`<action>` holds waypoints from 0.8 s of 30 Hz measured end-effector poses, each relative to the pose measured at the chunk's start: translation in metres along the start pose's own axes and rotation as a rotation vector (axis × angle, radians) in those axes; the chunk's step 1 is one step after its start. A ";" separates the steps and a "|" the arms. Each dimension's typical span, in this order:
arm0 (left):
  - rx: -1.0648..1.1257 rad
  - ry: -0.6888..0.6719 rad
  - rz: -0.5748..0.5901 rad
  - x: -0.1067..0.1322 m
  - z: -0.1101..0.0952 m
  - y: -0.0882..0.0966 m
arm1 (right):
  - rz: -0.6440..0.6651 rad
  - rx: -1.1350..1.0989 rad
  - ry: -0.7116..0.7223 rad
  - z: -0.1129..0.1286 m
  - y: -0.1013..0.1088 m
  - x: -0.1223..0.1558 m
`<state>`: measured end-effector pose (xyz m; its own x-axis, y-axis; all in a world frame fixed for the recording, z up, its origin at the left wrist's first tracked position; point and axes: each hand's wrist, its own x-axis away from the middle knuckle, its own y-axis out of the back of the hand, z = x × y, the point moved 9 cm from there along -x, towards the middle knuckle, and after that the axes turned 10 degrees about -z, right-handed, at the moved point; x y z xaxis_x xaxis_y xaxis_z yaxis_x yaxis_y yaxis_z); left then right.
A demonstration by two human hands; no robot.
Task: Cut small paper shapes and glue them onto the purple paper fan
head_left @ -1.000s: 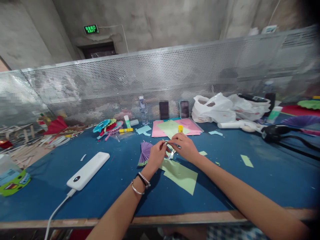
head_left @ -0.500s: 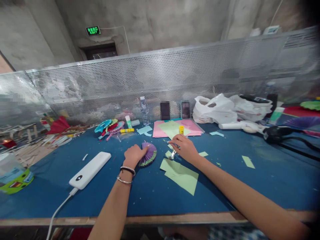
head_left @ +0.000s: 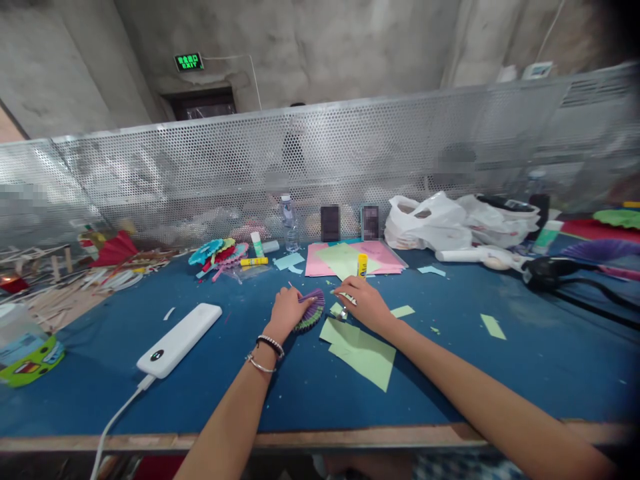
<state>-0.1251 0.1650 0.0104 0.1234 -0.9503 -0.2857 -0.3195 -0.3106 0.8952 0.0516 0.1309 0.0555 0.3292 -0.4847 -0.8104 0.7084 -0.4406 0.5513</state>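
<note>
A purple pleated paper fan (head_left: pixel 313 308) with a green edge is pinched in my left hand (head_left: pixel 289 311), fingers closed on its left side. To the right of the fan, my right hand (head_left: pixel 369 303) is closed round a small pale item whose kind I cannot make out. Something silvery (head_left: pixel 343 313) shows just below those fingers. Directly behind my right hand is an upright yellow glue stick (head_left: pixel 362 265), its lower part hidden. Light green paper sheets (head_left: pixel 364 350) lie in front of the right hand, with small green scraps (head_left: pixel 403 311) beside it.
Pink and green paper (head_left: pixel 320 261) lies farther back, near a water bottle (head_left: pixel 291 223). Paper flowers (head_left: pixel 219 257) and another yellow glue stick (head_left: pixel 254 261) are at back left. A white power bank (head_left: pixel 180 341) with a cable lies left; white plastic bags (head_left: pixel 430 220) stand back right.
My left hand has moved right and slightly up with the fan, closer to my right hand. The fan has tilted and shows a narrower face. My right hand has shifted slightly downward.
</note>
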 end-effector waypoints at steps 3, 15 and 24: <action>-0.005 -0.013 -0.004 0.003 -0.001 -0.004 | 0.009 -0.093 -0.071 -0.001 -0.002 0.002; -0.002 -0.160 0.044 0.004 -0.021 -0.003 | 0.045 -0.048 -0.075 -0.001 -0.006 0.002; 0.147 -0.172 0.039 0.008 -0.024 0.019 | 0.055 -0.065 -0.034 0.005 -0.006 0.003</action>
<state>-0.1080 0.1519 0.0337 -0.0495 -0.9471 -0.3172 -0.4558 -0.2611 0.8509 0.0450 0.1287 0.0510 0.3487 -0.5325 -0.7712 0.7291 -0.3629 0.5802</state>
